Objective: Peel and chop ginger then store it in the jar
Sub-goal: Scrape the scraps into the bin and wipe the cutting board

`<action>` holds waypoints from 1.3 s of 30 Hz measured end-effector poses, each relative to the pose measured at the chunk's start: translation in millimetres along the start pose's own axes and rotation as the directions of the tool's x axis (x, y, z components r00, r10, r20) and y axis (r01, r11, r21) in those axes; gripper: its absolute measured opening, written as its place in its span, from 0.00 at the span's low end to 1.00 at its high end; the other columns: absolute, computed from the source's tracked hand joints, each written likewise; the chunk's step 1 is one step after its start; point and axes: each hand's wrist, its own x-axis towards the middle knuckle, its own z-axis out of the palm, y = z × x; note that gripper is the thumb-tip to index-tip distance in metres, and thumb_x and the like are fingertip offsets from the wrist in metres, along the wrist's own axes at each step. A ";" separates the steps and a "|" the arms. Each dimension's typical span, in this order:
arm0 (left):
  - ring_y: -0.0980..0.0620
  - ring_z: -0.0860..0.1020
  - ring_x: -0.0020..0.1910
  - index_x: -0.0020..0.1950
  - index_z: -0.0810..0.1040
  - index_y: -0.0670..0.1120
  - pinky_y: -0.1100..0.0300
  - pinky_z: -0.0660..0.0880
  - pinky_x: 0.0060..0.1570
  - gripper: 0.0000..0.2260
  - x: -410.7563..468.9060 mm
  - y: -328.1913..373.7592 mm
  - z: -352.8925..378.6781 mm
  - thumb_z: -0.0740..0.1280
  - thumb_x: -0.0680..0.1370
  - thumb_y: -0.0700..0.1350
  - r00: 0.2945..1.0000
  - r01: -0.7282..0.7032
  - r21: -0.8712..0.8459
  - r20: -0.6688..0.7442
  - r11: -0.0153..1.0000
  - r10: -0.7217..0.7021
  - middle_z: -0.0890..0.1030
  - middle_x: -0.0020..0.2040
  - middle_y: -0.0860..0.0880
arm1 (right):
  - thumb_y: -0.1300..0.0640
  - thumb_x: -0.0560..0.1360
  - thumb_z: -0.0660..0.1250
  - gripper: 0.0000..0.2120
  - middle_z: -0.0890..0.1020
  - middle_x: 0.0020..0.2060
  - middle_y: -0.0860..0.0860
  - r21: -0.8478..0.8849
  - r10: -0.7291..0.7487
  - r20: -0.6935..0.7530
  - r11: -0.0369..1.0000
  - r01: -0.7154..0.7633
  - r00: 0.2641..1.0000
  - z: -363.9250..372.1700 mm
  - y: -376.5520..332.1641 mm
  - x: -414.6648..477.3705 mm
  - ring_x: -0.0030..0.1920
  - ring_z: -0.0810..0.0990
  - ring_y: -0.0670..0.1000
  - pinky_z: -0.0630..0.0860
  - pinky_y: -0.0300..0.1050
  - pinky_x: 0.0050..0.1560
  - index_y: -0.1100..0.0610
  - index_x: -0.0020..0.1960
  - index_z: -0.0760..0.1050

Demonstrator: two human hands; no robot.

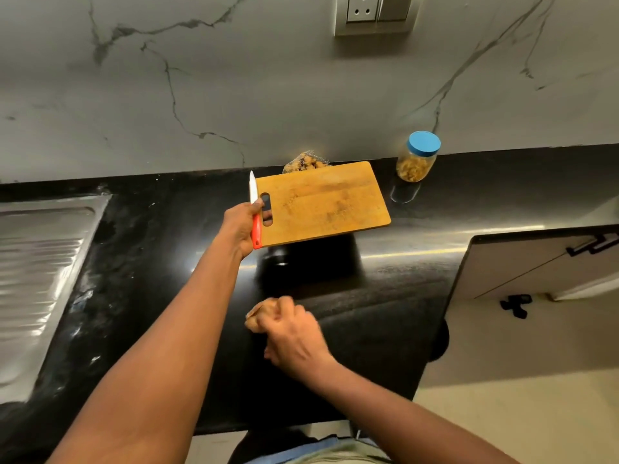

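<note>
Ginger [256, 318], blurred, is held in the curled fingers of the right hand [294, 336] over the dark surface [385, 313]. The left hand [243, 226] grips a knife [253, 192] and a raised board [325, 202] together, the blade pointing at the wall. A net bag [304, 161] lies behind the board, and a blue-lidded jar [417, 159] stands to the right.

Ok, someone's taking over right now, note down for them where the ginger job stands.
Left hand grips the board and the knife together at the board's handle end; the board seems lifted off the counter.
Right hand holds a piece of ginger near the counter's front; too blurred to tell if peeled.
Net bag of ginger lies by the wall behind the board. Jar, lid on, partly filled, stands back right.
Done: tools and ginger in hand. Left: set board down, peel, chop, fill jar.
</note>
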 end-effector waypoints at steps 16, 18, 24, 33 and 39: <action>0.43 0.82 0.49 0.64 0.73 0.41 0.48 0.80 0.45 0.13 8.3 -6.4 -7.8 0.61 0.82 0.44 0.996 0.075 0.024 0.039 0.997 -0.076 0.83 0.54 0.40 | 0.52 0.74 0.72 0.23 0.68 0.54 0.64 -0.107 0.749 -0.231 0.615 -0.781 0.621 -73.8 227.4 -70.3 0.49 0.73 0.66 0.75 0.58 0.41 0.59 0.60 0.66; 0.42 0.83 0.49 0.64 0.73 0.41 0.49 0.82 0.42 0.12 4.6 -8.4 -6.8 0.62 0.82 0.45 0.997 0.068 0.013 0.039 0.998 -0.068 0.83 0.54 0.40 | 0.51 0.74 0.73 0.24 0.68 0.56 0.63 -0.039 0.761 -0.243 0.613 -0.789 0.602 -81.2 227.2 -60.9 0.51 0.72 0.65 0.76 0.58 0.44 0.57 0.60 0.64; 0.40 0.82 0.52 0.65 0.73 0.40 0.47 0.81 0.45 0.13 -1.9 -16.1 1.6 0.62 0.82 0.45 0.997 0.066 -0.005 0.031 0.998 -0.066 0.83 0.53 0.39 | 0.45 0.66 0.71 0.27 0.71 0.55 0.53 0.058 0.431 -0.100 0.902 -0.427 0.897 -29.9 67.8 -37.2 0.48 0.74 0.56 0.77 0.50 0.45 0.50 0.62 0.71; 0.44 0.81 0.45 0.58 0.75 0.43 0.49 0.80 0.44 0.08 -3.0 -40.6 5.5 0.61 0.82 0.44 0.998 0.056 0.026 0.023 0.998 -0.056 0.83 0.49 0.41 | 0.42 0.65 0.68 0.22 0.75 0.49 0.56 -0.187 0.278 -0.054 0.941 -0.283 0.959 -2.0 85.2 -77.3 0.43 0.72 0.58 0.71 0.50 0.36 0.50 0.55 0.74; 0.49 0.79 0.36 0.55 0.74 0.43 0.54 0.78 0.37 0.06 -5.6 -55.2 12.2 0.61 0.82 0.44 0.997 0.060 0.045 0.046 0.997 -0.062 0.81 0.45 0.41 | 0.53 0.69 0.70 0.19 0.72 0.49 0.61 -0.214 0.508 -0.235 0.805 -0.554 0.829 -35.8 183.3 -105.4 0.44 0.71 0.61 0.75 0.52 0.36 0.57 0.59 0.76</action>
